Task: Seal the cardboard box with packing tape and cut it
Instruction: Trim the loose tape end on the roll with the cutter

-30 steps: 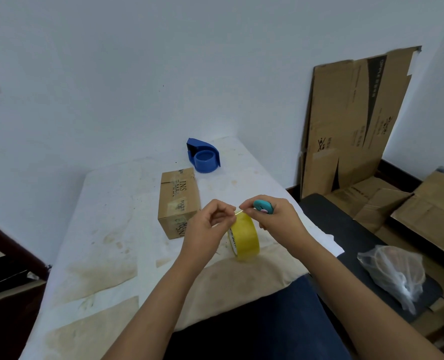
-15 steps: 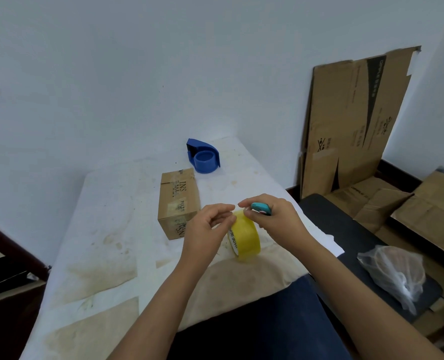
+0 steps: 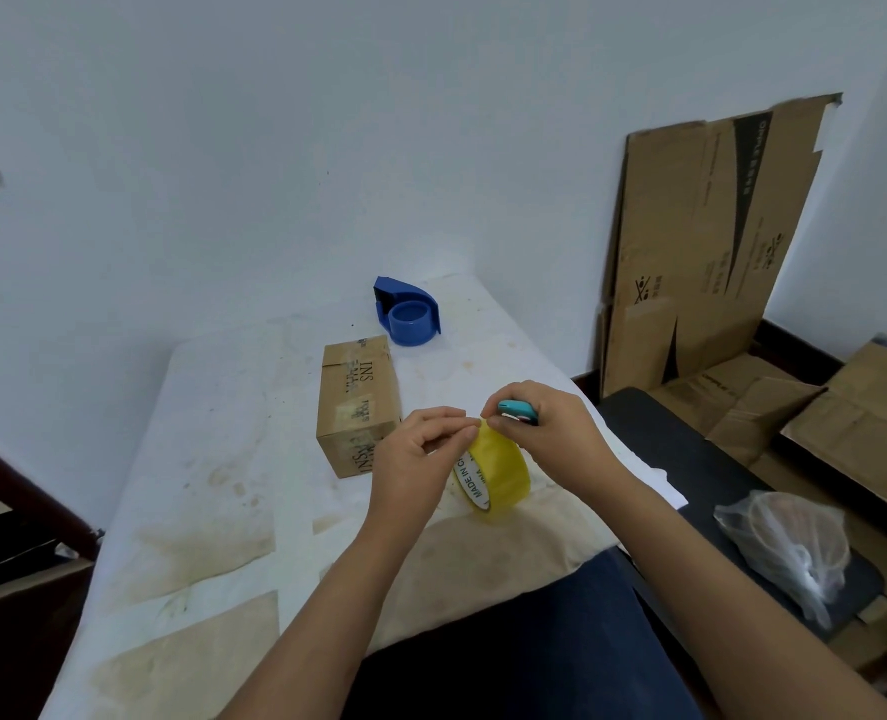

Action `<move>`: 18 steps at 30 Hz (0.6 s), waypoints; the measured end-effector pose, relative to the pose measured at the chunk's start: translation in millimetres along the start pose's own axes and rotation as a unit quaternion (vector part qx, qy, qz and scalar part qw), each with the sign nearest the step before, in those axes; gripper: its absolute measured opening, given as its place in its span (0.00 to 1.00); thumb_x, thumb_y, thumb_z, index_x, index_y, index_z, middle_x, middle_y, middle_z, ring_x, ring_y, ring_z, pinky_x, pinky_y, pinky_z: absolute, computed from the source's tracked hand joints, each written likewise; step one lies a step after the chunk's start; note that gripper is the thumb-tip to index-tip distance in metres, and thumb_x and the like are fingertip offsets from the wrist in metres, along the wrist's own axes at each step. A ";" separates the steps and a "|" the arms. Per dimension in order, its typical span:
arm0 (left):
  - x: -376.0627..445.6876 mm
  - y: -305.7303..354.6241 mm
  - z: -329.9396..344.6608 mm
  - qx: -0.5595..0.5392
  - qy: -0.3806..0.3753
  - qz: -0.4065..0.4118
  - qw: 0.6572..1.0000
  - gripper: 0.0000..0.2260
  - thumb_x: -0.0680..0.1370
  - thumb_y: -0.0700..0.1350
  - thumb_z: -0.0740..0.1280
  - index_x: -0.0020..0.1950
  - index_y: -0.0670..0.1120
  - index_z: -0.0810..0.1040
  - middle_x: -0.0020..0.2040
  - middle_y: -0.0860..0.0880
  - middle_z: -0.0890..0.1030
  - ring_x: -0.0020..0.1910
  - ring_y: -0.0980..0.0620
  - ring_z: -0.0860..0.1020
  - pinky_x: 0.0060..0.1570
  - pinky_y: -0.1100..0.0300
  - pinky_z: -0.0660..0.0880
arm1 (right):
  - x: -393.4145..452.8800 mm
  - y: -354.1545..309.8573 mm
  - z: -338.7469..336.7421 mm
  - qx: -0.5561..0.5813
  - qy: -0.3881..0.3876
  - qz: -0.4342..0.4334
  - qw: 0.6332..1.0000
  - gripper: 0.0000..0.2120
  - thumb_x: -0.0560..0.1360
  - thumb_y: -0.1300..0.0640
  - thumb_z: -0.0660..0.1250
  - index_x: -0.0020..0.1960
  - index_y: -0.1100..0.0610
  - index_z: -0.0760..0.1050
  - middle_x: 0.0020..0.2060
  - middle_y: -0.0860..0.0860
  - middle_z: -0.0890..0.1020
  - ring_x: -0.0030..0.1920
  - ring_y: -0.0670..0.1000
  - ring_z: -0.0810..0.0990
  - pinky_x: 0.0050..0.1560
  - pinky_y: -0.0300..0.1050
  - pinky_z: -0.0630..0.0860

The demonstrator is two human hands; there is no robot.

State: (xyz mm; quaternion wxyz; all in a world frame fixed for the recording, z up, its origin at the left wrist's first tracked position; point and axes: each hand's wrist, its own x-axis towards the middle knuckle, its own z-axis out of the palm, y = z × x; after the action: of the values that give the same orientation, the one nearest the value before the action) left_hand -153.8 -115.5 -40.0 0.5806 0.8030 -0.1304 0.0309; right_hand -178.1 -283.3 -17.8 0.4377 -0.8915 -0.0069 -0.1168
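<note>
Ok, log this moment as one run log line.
stage: finding tape end | left hand: pinching at yellow tape roll | right hand: holding teal cutter | cardboard box: on table, untouched

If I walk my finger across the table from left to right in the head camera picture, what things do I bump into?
Cardboard box → left hand → yellow tape roll → right hand, which holds a small teal cutter. The blue tape dispenser sits farther back.

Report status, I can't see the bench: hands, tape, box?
Left hand pinching at top of yellow tape roll. Right hand on roll, holding teal cutter. Cardboard box untouched behind. Nothing blocking.
</note>
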 end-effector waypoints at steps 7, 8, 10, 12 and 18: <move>-2.0 6.5 0.3 -0.046 -0.008 -0.054 0.997 0.04 0.76 0.45 0.71 0.48 0.50 0.86 0.54 0.54 0.83 0.52 0.61 0.80 0.47 0.70 0.75 | -0.3 2.2 1.8 0.013 0.007 -0.002 1.000 0.05 0.75 0.59 0.70 0.50 0.55 0.82 0.51 0.50 0.83 0.51 0.50 0.80 0.54 0.44 0.79; -1.5 8.1 0.6 -0.043 -0.009 -0.061 0.997 0.04 0.76 0.45 0.71 0.47 0.50 0.86 0.54 0.54 0.83 0.52 0.60 0.80 0.49 0.68 0.75 | -0.4 2.0 3.1 0.018 0.010 0.004 1.000 0.05 0.75 0.59 0.70 0.50 0.55 0.82 0.50 0.50 0.83 0.51 0.50 0.80 0.53 0.47 0.80; 0.2 11.3 1.1 -0.032 -0.013 -0.071 0.997 0.03 0.75 0.46 0.71 0.45 0.52 0.85 0.54 0.54 0.82 0.52 0.58 0.80 0.49 0.67 0.74 | -1.1 0.7 5.0 0.025 0.013 0.012 1.000 0.05 0.76 0.58 0.70 0.50 0.54 0.83 0.50 0.50 0.83 0.50 0.49 0.80 0.51 0.45 0.80; 1.4 12.8 2.1 -0.014 -0.016 -0.075 0.997 0.02 0.75 0.47 0.72 0.44 0.51 0.84 0.53 0.54 0.81 0.51 0.58 0.80 0.47 0.68 0.74 | -1.4 1.1 4.8 0.029 0.019 0.019 0.999 0.05 0.76 0.57 0.70 0.50 0.53 0.83 0.51 0.49 0.83 0.50 0.48 0.80 0.50 0.43 0.80; 0.9 11.2 7.9 -0.040 0.028 -0.100 0.994 0.03 0.75 0.46 0.72 0.46 0.48 0.84 0.50 0.52 0.83 0.48 0.57 0.80 0.47 0.64 0.75 | -10.9 4.6 4.0 0.077 0.080 0.116 0.987 0.13 0.75 0.49 0.70 0.55 0.55 0.82 0.49 0.50 0.84 0.43 0.47 0.78 0.51 0.49 0.79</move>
State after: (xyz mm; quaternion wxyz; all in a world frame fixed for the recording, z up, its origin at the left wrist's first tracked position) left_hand -156.5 -126.4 -32.0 0.6157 0.7872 -0.0339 -0.0100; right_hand -187.4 -282.0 -26.1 0.5152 -0.8374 0.1227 -0.1352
